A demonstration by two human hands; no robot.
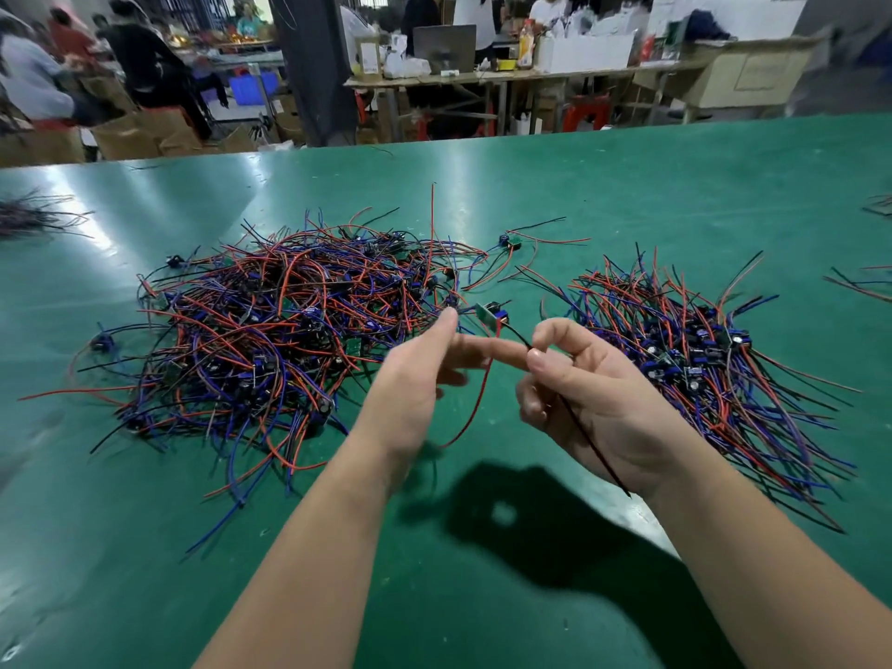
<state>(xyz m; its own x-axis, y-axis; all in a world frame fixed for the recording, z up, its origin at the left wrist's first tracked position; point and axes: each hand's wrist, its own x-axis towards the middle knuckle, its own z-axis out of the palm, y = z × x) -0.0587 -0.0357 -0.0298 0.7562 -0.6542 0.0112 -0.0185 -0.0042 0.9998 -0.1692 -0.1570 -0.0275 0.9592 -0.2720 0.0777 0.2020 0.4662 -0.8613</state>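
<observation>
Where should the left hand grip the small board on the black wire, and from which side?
Probably pinch the small board by its edges from the left: it is held up tilted, free of the pile, and the right hand pinches its black wire.

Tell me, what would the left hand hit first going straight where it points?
Probably the tangled pile of red, blue and black wires, just beyond the forefinger of the left hand; depth is unclear.

Green table (pixel 627 185), tangled wire pile (pixel 270 321), laptop (pixel 444 45), cardboard boxes (pixel 140 132), red stool (pixel 586 111)
</observation>
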